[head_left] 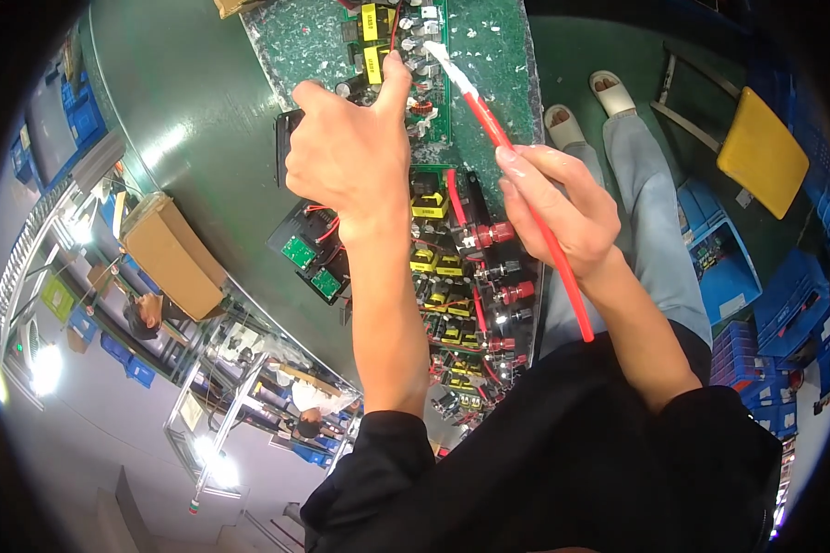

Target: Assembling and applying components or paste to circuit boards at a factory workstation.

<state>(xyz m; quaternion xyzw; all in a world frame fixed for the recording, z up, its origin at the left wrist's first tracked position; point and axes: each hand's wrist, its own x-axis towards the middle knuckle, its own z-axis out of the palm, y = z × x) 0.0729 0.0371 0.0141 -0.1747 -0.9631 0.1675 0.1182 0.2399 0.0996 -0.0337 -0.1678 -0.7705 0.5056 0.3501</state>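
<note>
My right hand [563,203] holds a slim red-handled brush [563,263] in a pinch, its tip smeared with white paste. The tip rests at the parts along the right side of a green circuit board [441,129] fitted with yellow-wrapped transformers [375,63]. My left hand [350,152] lies over the board's left side, back of the hand up. Its fingers are curled and hidden underneath, and its thumb tip meets a thin red wire [396,28]. What those fingers hold cannot be made out.
More populated boards [447,267] with red terminals line the bench toward me. Left of them sits a black housing with small green boards [300,251]. White spots mark the green work surface [498,69]. A yellow stool [764,152] and a blue bin [724,249] stand at right; a cardboard box [171,253], left.
</note>
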